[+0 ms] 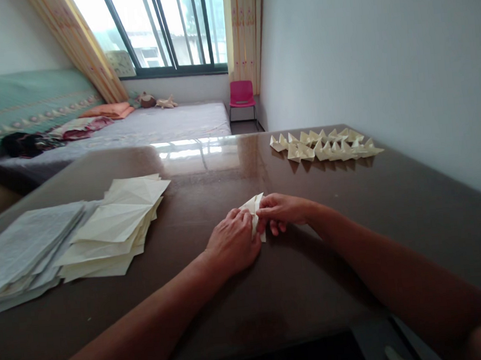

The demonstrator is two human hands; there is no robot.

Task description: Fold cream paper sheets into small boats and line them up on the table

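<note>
A small piece of cream folded paper (253, 204) lies on the brown table between my hands, partly hidden under the fingers. My left hand (234, 238) rests over its left side, fingers bent and pressing it against the tabletop. From the right, my right hand (282, 213) pinches the paper's right edge between thumb and forefinger, its other fingers curled below. Pointed corners of the paper stick out above and below the hands.
At left, creased cream sheets (118, 217) overlap a stack of printed paper (29, 246). Folded paper boats (325, 145) stand in rows at the far right of the glossy table (207, 182). Beyond are a bed (177, 121), a pink chair (241, 94) and a white wall (380, 52) alongside.
</note>
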